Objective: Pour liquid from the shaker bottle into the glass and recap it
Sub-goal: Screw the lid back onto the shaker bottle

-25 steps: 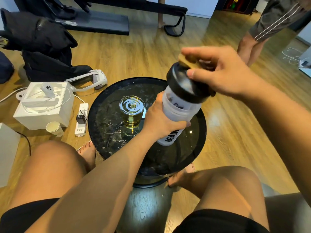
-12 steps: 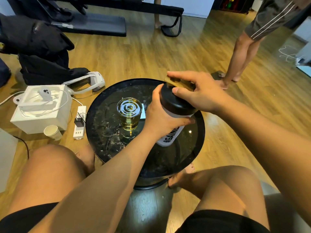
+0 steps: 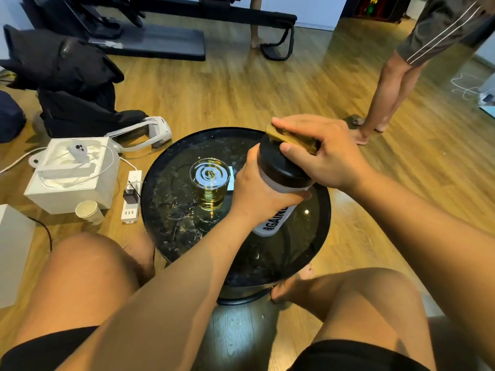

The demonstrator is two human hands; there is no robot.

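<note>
A white shaker bottle (image 3: 273,222) with a black lid (image 3: 278,167) stands tilted on the round black table (image 3: 316,236). My left hand (image 3: 254,191) is wrapped around its body just under the lid. Over the lid, my right hand (image 3: 318,151) rests with fingers pressing on the gold flip cap (image 3: 290,137). Left of the bottle stands a short glass (image 3: 210,183) holding yellow liquid in its lower part. The glass is close to my left hand but apart from it.
On the floor at left are a white box (image 3: 72,175) with cables, a paper cup (image 3: 88,211), a power strip (image 3: 131,196), a white headset (image 3: 150,132) and a black bag (image 3: 69,84). A person's legs (image 3: 385,97) stand at far right. My knees flank the table.
The bottle has come down from a raised, tilted hold to the tabletop beside the glass. My right hand stayed on the lid and now presses the gold cap.
</note>
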